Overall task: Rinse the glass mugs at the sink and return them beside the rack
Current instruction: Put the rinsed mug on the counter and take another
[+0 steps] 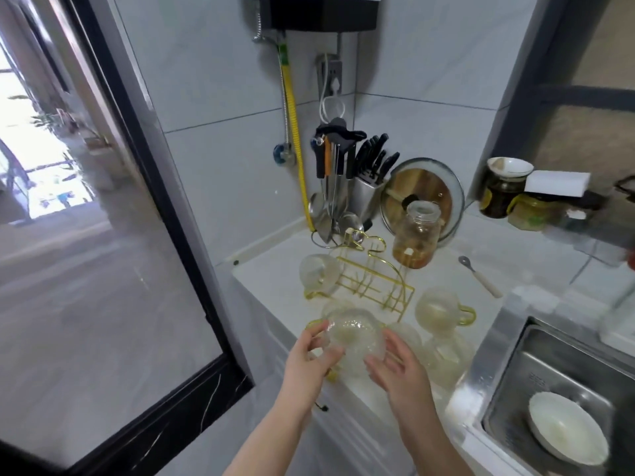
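Held between left hand [311, 355] and right hand [395, 367], fingers curled round its sides: one glass mug [354, 334], lifted over the counter's [275, 269] front edge, just before the gold rack [374, 280]. Seemingly tipped, mouth facing away and down, yellow handle [314, 323] out left; long axis hard to judge through blur. Best kept two-handed, clear of the mugs [439, 309] below, then carried right to the sink [515, 389], where a white bowl [567, 431] sat.
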Demonstrator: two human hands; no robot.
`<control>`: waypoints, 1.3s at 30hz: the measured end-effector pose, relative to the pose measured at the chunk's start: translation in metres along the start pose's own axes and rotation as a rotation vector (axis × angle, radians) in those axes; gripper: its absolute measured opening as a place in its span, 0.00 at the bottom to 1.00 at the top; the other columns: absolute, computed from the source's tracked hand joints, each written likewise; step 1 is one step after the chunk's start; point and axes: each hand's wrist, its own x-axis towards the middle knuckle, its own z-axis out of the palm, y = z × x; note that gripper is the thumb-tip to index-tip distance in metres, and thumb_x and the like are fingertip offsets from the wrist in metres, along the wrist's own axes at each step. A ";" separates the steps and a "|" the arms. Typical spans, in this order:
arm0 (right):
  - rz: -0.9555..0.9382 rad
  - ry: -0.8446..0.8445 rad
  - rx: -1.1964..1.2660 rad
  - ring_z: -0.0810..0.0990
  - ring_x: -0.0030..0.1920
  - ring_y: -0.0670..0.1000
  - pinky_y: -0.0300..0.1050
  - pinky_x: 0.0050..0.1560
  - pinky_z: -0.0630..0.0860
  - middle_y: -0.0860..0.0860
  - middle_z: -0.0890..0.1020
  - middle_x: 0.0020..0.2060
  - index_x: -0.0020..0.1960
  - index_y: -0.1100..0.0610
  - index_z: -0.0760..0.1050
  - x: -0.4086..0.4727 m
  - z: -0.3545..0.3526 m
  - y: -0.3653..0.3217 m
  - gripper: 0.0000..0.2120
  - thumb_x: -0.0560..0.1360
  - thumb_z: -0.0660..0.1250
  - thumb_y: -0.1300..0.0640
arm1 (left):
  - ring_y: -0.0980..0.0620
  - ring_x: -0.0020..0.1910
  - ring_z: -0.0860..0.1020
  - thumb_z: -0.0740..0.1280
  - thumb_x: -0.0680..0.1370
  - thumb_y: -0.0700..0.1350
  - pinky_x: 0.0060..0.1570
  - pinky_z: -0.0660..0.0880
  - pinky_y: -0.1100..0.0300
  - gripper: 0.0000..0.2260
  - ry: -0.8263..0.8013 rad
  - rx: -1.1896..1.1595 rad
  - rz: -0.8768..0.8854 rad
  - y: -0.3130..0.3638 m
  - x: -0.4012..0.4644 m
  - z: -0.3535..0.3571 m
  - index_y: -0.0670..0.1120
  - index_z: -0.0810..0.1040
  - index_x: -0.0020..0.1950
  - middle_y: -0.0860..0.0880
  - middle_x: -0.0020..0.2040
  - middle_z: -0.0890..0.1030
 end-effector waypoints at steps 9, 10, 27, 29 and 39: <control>-0.006 0.100 -0.065 0.80 0.56 0.49 0.53 0.60 0.77 0.41 0.80 0.52 0.62 0.49 0.74 0.054 0.023 -0.011 0.22 0.72 0.71 0.65 | 0.51 0.41 0.80 0.71 0.74 0.40 0.44 0.78 0.58 0.17 -0.066 -0.048 -0.025 0.024 0.062 -0.008 0.52 0.75 0.61 0.47 0.50 0.79; -0.006 0.118 -0.067 0.80 0.56 0.49 0.54 0.60 0.77 0.42 0.80 0.52 0.63 0.51 0.74 0.063 0.020 -0.012 0.22 0.72 0.71 0.66 | 0.50 0.41 0.80 0.70 0.74 0.39 0.46 0.78 0.56 0.17 -0.074 -0.041 -0.028 0.026 0.071 -0.002 0.51 0.75 0.61 0.47 0.49 0.79; 0.146 0.175 -0.101 0.79 0.58 0.54 0.57 0.62 0.75 0.53 0.78 0.59 0.67 0.53 0.72 0.165 -0.028 0.028 0.23 0.73 0.72 0.61 | 0.46 0.41 0.79 0.68 0.76 0.45 0.48 0.80 0.52 0.16 -0.147 0.153 -0.178 0.001 0.181 0.052 0.48 0.73 0.63 0.43 0.48 0.77; 0.166 0.189 -0.122 0.79 0.58 0.54 0.57 0.61 0.76 0.53 0.78 0.58 0.66 0.51 0.73 0.171 -0.030 0.032 0.23 0.73 0.71 0.60 | 0.46 0.40 0.79 0.68 0.77 0.44 0.49 0.81 0.51 0.16 -0.155 0.170 -0.184 -0.002 0.188 0.055 0.46 0.72 0.64 0.45 0.46 0.76; 0.231 0.242 -0.210 0.79 0.56 0.53 0.52 0.57 0.79 0.53 0.80 0.57 0.66 0.53 0.73 0.184 -0.030 0.047 0.21 0.74 0.69 0.60 | 0.48 0.43 0.82 0.66 0.78 0.44 0.44 0.82 0.56 0.16 -0.279 0.369 -0.139 -0.010 0.207 0.051 0.55 0.72 0.65 0.44 0.46 0.79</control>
